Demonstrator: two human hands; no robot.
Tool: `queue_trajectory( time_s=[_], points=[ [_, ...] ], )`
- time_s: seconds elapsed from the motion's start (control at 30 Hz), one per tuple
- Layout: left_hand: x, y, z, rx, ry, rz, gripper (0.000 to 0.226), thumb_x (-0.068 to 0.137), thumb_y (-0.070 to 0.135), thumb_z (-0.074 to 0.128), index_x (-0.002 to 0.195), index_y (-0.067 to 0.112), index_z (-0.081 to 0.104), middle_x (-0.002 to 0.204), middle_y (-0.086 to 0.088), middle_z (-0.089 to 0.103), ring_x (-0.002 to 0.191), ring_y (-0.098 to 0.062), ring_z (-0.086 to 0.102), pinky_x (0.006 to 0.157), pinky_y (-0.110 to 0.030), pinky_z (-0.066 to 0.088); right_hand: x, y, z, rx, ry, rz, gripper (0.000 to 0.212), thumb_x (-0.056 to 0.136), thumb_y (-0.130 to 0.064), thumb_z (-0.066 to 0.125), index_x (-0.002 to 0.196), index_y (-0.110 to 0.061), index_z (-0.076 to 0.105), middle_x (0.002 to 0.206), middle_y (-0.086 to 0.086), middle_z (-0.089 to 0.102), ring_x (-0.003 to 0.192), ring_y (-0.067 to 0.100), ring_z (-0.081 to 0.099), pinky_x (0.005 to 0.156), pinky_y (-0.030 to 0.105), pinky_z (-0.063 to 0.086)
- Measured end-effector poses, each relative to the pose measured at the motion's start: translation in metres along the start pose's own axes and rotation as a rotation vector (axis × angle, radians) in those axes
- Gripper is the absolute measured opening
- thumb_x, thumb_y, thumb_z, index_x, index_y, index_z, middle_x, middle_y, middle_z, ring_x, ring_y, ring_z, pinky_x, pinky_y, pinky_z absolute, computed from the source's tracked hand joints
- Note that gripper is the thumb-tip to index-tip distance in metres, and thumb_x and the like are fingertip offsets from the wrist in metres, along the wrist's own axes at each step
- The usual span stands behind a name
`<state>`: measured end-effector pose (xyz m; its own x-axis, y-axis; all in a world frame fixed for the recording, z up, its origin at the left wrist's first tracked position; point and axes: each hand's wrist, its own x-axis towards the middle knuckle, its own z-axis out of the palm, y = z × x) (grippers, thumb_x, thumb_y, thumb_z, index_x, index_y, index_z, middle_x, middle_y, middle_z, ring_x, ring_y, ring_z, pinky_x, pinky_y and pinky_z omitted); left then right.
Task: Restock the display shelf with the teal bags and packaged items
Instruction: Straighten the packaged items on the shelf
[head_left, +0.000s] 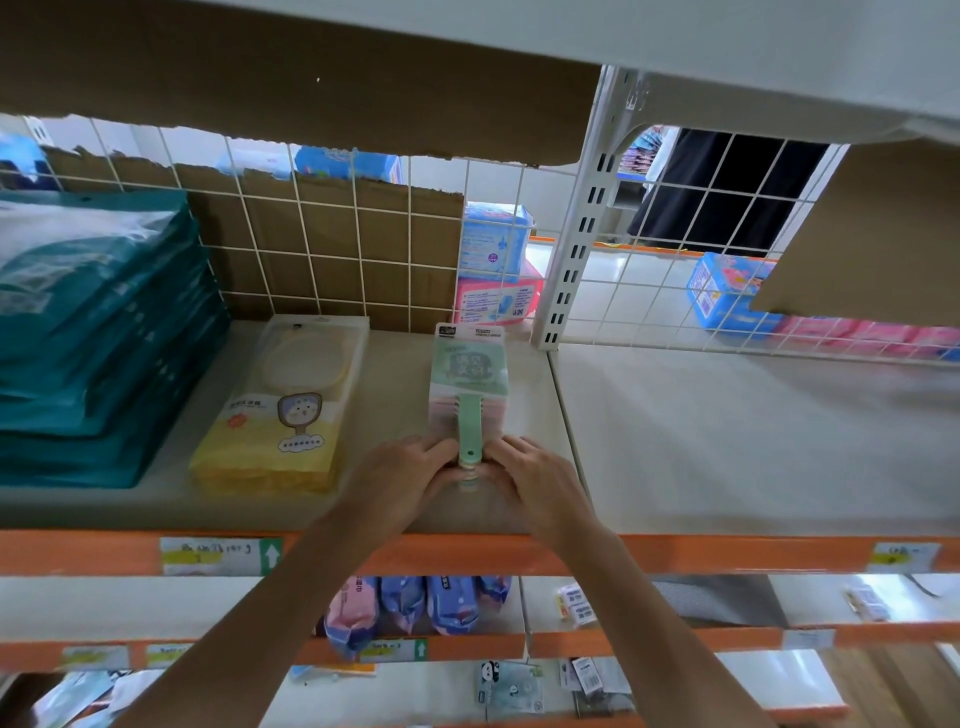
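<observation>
- On the shelf (727, 441), left hand (410, 475) and right hand (530, 475) together clamp the handle end of the green package stack (467, 374).
- Yellow packages (280, 415) lie just left; teal bags (93, 338) beyond.

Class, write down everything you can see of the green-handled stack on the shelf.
The stack is several flat packs, mint green on top, pinkish beneath, with plastic-looking handles pointing toward the viewer. It lies flat on the shelf, right of the yellow packs, apart. The left hand and right hand grip its handle end.
</observation>
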<state>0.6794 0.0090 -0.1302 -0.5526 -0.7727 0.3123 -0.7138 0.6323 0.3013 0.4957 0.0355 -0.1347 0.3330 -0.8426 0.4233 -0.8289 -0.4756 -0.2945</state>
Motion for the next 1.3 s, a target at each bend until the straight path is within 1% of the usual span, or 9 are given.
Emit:
queue_trajectory(
  time_s=[0.23,0.4,0.57,0.73,0.93,1.07,1.17,1.23,1.3],
  points=[
    [-0.001,-0.001,0.001,0.008,0.02,0.008,0.039,0.089,0.047,0.032,0.092,0.02,0.06,0.077,0.001,0.065,0.064,-0.018,0.06,0.057,-0.032,0.052,0.002,0.001,-0.001,-0.046,0.016,-0.041,0.038,0.089,-0.049,0.039,0.096,-0.018,0.059,0.083,-0.007,0.066,0.068,0.011,0.059,0.055,0.018,0.038],
    [-0.004,0.0,-0.003,-0.033,0.027,-0.067,0.021,0.092,0.035,0.051,0.099,0.017,0.058,0.089,-0.001,0.065,0.076,-0.016,0.059,0.067,-0.028,0.047,0.0,0.0,0.0,0.017,0.066,0.0,0.038,0.089,-0.052,0.042,0.103,-0.019,0.053,0.089,-0.007,0.068,0.073,0.011,0.064,0.055,0.024,0.048],
    [-0.001,0.002,-0.005,-0.035,-0.022,-0.07,0.043,0.089,0.045,0.032,0.115,0.019,0.055,0.1,-0.001,0.065,0.086,-0.019,0.062,0.075,-0.033,0.05,0.003,-0.001,-0.002,-0.033,0.077,-0.019,0.04,0.09,-0.051,0.04,0.1,-0.016,0.058,0.089,-0.008,0.068,0.071,0.009,0.065,0.052,0.021,0.048],
    [0.001,0.002,-0.004,-0.001,-0.009,-0.036,0.038,0.089,0.043,0.037,0.109,0.017,0.057,0.096,-0.002,0.066,0.082,-0.02,0.063,0.07,-0.035,0.051,0.004,-0.001,-0.002,-0.024,0.056,-0.022,0.038,0.089,-0.049,0.04,0.097,-0.015,0.057,0.087,-0.006,0.067,0.068,0.011,0.062,0.052,0.023,0.048],
    [0.002,0.004,-0.006,-0.013,-0.058,-0.07,0.032,0.095,0.037,0.043,0.116,0.017,0.054,0.103,-0.002,0.064,0.09,-0.02,0.061,0.079,-0.034,0.05,0.002,-0.002,-0.002,0.029,0.034,0.004,0.041,0.089,-0.048,0.039,0.098,-0.013,0.057,0.09,-0.005,0.067,0.072,0.011,0.063,0.056,0.025,0.052],
    [0.001,0.005,-0.007,-0.045,-0.053,-0.062,0.033,0.093,0.038,0.044,0.115,0.017,0.056,0.1,-0.003,0.066,0.087,-0.021,0.063,0.076,-0.034,0.051,0.001,-0.003,-0.002,0.048,0.022,0.019,0.041,0.089,-0.049,0.039,0.101,-0.014,0.057,0.091,-0.005,0.067,0.075,0.011,0.063,0.059,0.026,0.052],
    [0.002,0.001,-0.007,-0.057,-0.06,-0.069,0.028,0.094,0.037,0.048,0.113,0.018,0.057,0.099,0.001,0.065,0.084,-0.016,0.061,0.074,-0.029,0.049,0.001,-0.001,-0.002,0.065,0.018,0.045,0.039,0.089,-0.049,0.041,0.103,-0.017,0.058,0.089,-0.006,0.067,0.074,0.01,0.063,0.059,0.021,0.048],
    [0.002,-0.001,-0.009,-0.071,-0.068,-0.093,0.038,0.093,0.046,0.04,0.108,0.017,0.058,0.096,0.001,0.064,0.082,-0.016,0.06,0.071,-0.031,0.048,0.001,0.002,-0.003,0.072,0.013,0.072,0.035,0.09,-0.045,0.043,0.104,-0.018,0.059,0.09,-0.007,0.068,0.076,0.01,0.064,0.06,0.02,0.047],
    [-0.001,-0.007,-0.008,-0.07,-0.061,-0.1,0.052,0.087,0.05,0.025,0.104,0.015,0.061,0.093,-0.001,0.065,0.08,-0.018,0.06,0.07,-0.033,0.049,0.001,0.005,-0.005,0.069,-0.001,0.107,0.024,0.093,-0.033,0.048,0.106,-0.017,0.061,0.096,-0.005,0.068,0.083,0.012,0.064,0.066,0.028,0.052]
  ],
)
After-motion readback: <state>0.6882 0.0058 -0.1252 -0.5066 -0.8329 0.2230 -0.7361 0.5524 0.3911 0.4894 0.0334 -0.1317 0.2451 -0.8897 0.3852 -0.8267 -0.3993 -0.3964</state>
